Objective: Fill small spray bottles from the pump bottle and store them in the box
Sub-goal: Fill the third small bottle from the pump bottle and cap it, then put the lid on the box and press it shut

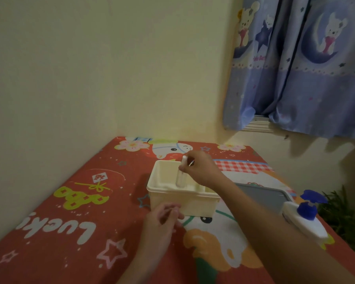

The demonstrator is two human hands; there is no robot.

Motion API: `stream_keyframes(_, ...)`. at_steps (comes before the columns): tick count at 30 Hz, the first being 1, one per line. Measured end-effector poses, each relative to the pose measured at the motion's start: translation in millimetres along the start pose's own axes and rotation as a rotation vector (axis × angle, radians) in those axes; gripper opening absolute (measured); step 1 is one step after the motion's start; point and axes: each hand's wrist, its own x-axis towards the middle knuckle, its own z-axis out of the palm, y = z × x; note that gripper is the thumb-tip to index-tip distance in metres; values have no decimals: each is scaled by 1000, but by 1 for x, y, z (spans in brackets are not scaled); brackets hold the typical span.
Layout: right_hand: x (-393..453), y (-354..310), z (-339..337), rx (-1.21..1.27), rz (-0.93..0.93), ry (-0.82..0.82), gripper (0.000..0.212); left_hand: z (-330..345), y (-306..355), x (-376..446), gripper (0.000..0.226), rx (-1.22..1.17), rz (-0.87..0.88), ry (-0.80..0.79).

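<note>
A cream plastic box (pixel 166 193) stands open in the middle of the red patterned mat. My right hand (pixel 201 171) pinches the top of a small white spray bottle (pixel 181 177) and holds it upright inside the box. My left hand (pixel 162 220) hovers just in front of the box's near wall with loosely curled fingers; I cannot tell whether it holds something thin. The white pump bottle (pixel 303 218) with a blue pump head stands at the mat's right edge.
A grey lid (pixel 262 196) lies flat to the right of the box, behind my right forearm. The mat (pixel 70 222) sits in a corner, with walls behind and to the left. A blue curtain (pixel 305 68) hangs at the upper right, with green plants (pixel 344 218) below.
</note>
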Motion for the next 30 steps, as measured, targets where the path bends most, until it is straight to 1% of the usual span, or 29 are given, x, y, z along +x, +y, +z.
stream_keyframes(4,20,-1,25,-85,7,-73,13,-11,-8,2,22,-2,-8,37)
stream_keyframes(6,29,0,39,-144,-2,-110,14,-20,-13,4,21,-4,-5,55)
stream_keyframes(9,38,4,55,-218,3,-194,22,-30,-16,4,16,0,9,56)
stream_keyframes(12,44,9,69,-281,8,-274,26,-39,-17,5,6,-24,29,70)
stream_keyframes(15,47,12,77,-310,24,-323,25,-44,-18,5,6,-39,19,81)
stream_keyframes(16,48,12,79,-317,27,-335,25,-46,-19,5,10,-36,13,81)
stream_keyframes(19,49,12,78,-330,27,-353,25,-47,-19,3,17,-34,-1,71)
stream_keyframes(25,45,12,74,-321,27,-361,27,-44,-13,1,15,-28,-3,55)
stream_keyframes(27,46,7,66,-310,30,-338,29,-43,-7,1,15,-23,12,49)
stream_keyframes(30,47,-4,44,-310,14,-254,29,-39,-2,2,16,-10,27,46)
